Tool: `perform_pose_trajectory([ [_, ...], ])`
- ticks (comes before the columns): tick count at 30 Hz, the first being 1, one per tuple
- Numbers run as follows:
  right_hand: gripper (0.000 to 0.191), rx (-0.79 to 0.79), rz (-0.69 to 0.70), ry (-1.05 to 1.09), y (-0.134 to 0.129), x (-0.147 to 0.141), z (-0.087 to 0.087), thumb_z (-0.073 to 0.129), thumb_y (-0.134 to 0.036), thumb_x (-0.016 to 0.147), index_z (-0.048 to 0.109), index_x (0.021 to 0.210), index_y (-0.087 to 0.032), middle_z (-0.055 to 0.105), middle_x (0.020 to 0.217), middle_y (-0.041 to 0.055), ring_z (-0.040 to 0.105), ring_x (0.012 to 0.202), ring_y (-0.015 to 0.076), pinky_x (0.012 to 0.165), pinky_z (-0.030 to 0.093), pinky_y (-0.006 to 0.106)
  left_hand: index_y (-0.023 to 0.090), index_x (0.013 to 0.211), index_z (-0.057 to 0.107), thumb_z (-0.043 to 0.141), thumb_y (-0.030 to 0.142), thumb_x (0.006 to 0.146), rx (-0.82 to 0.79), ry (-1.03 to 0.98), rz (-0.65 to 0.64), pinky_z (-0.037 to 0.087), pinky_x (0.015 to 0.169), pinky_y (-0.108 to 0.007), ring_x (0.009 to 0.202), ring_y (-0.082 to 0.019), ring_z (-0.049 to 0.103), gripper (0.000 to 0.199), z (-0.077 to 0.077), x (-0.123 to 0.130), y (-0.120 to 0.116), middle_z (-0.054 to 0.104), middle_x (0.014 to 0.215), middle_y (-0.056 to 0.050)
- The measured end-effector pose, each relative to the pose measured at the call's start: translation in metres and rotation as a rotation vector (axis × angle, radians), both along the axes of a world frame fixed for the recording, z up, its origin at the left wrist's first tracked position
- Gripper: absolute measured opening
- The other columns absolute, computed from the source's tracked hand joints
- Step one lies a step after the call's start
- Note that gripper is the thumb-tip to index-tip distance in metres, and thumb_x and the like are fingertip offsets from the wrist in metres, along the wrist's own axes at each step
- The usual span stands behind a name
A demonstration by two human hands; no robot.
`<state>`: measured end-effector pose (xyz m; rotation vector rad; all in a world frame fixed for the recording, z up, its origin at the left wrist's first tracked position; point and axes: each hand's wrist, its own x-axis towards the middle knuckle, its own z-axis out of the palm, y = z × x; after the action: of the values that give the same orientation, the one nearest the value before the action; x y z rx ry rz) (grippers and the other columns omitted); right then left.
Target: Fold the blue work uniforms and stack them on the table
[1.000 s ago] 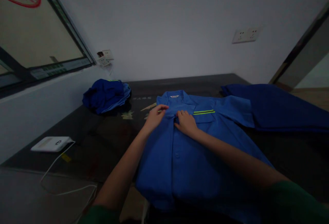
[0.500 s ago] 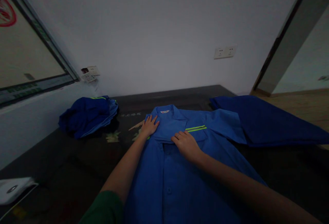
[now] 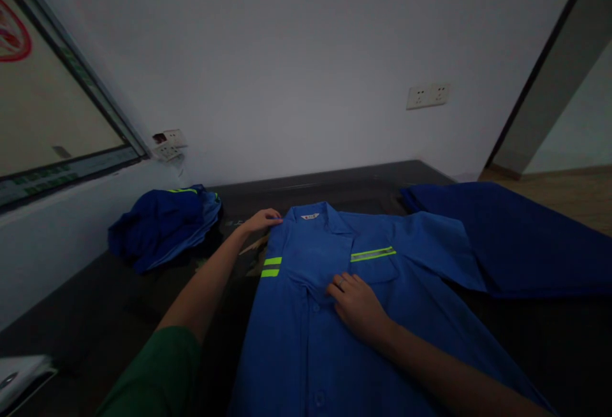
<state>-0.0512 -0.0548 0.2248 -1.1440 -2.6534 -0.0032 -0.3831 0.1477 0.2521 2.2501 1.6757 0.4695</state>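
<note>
A blue shirt (image 3: 306,257) with yellow-green stripes lies spread on the dark table (image 3: 335,181), its collar toward the wall. At the shoulder edge left of the collar, my left hand (image 3: 262,220) has its fingers together on the fabric. My right hand (image 3: 358,305) rests curled on the shirt front, below the striped chest pocket, with its fingertips at the cloth near the button line. The shirt's right-side sleeve lies out over folded dark blue cloth.
Folded dark blue cloth (image 3: 516,238) lies at the right. A bunched blue garment (image 3: 160,226) sits at the back left. A white device (image 3: 23,375) is at the lower left edge. A wall with sockets (image 3: 428,96) stands behind the table.
My left hand has moved from lying flat on the shirt to its outer shoulder edge, and the striped side now shows. My right hand is slightly lower in view, and the view has shifted.
</note>
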Motion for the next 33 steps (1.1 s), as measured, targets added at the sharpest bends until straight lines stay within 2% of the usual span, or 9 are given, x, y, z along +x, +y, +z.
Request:
perform_pose_trajectory([
  [3,0.025,0.01,0.008,0.012,0.001,0.001,-0.003,0.052,-0.005,0.084,0.066,0.098,-0.02,0.067,0.103,0.0071,0.059,0.094,0.0214,0.079,0.042,0.033,0.014,0.076,0.065,0.051,0.047,0.086,-0.007,-0.04,-0.012,0.047,0.079,-0.027,0.081,-0.017,0.061,0.037,-0.006,0.0,0.003,0.069,0.083,-0.005],
  [5,0.023,0.016,0.019,0.015,0.002,0.002,-0.003,0.053,-0.006,0.084,0.066,0.097,-0.02,0.067,0.101,0.0064,0.059,0.092,0.0209,0.077,0.042,0.032,0.015,0.074,0.064,0.054,0.044,0.085,-0.009,-0.034,0.001,0.046,0.079,-0.029,0.08,-0.018,0.061,0.033,-0.014,0.003,0.002,0.067,0.077,-0.004],
  [8,0.02,0.042,0.032,0.021,0.002,0.004,-0.003,0.056,-0.007,0.084,0.066,0.095,-0.019,0.067,0.098,0.0058,0.058,0.09,0.0199,0.074,0.04,0.031,0.017,0.075,0.063,0.066,0.036,0.078,0.042,-0.007,0.061,0.04,0.094,-0.039,0.096,-0.024,0.058,0.02,-0.023,0.015,-0.005,0.066,0.088,-0.005],
  [10,0.017,0.075,0.032,0.028,0.001,0.004,-0.003,0.058,-0.009,0.084,0.066,0.094,-0.019,0.067,0.095,0.0054,0.058,0.088,0.0194,0.074,0.039,0.03,0.018,0.085,0.063,0.067,0.03,0.078,0.179,0.03,0.159,0.03,0.104,-0.047,0.112,-0.028,0.051,0.014,-0.02,0.027,-0.017,0.063,0.104,-0.008],
  [13,0.013,0.113,0.027,0.038,0.002,0.006,-0.002,0.059,-0.01,0.084,0.065,0.092,-0.019,0.067,0.092,0.0047,0.057,0.084,0.0185,0.072,0.037,0.03,0.021,0.099,0.062,0.059,0.023,0.085,0.395,0.088,0.22,0.025,0.107,-0.05,0.117,-0.027,0.048,0.015,-0.007,0.05,-0.048,0.061,0.113,-0.008],
  [17,0.013,0.144,0.015,0.036,0.004,0.009,0.005,0.058,-0.011,0.085,0.064,0.093,-0.018,0.067,0.091,0.0054,0.057,0.083,0.0184,0.073,0.035,0.03,0.021,0.094,0.063,0.05,0.021,0.089,0.289,0.01,-0.06,0.04,0.097,-0.041,0.102,-0.022,0.057,0.013,0.004,0.076,-0.114,0.065,0.101,-0.005],
  [22,0.016,0.11,-0.033,-0.048,-0.005,0.007,0.02,0.055,-0.012,0.087,0.064,0.1,-0.017,0.067,0.098,0.0078,0.057,0.09,0.0219,0.074,0.035,0.032,0.019,0.099,0.062,0.047,0.02,0.091,0.208,-0.102,-0.068,0.045,0.094,-0.039,0.103,-0.022,0.058,0.017,-0.018,0.087,-0.175,0.064,0.103,-0.007],
  [27,0.027,0.149,0.019,-0.045,-0.018,-0.023,0.031,0.051,-0.018,0.091,0.059,0.117,-0.018,0.063,0.114,0.0107,0.054,0.101,0.0258,0.079,0.037,0.036,0.019,0.104,0.063,0.041,0.014,0.092,0.215,-0.196,-0.095,0.043,0.101,-0.04,0.111,-0.021,0.057,0.025,-0.042,0.085,-0.182,0.063,0.112,-0.008],
  [33,0.026,0.192,0.094,-0.068,0.011,-0.063,0.017,0.043,-0.012,0.094,0.062,0.112,-0.016,0.06,0.119,0.0138,0.052,0.107,0.0254,0.084,0.039,0.038,0.018,0.111,0.061,0.038,0.011,0.09,0.217,-0.297,-0.125,0.044,0.1,-0.042,0.11,-0.021,0.059,0.032,-0.046,0.082,-0.18,0.065,0.115,-0.01],
])
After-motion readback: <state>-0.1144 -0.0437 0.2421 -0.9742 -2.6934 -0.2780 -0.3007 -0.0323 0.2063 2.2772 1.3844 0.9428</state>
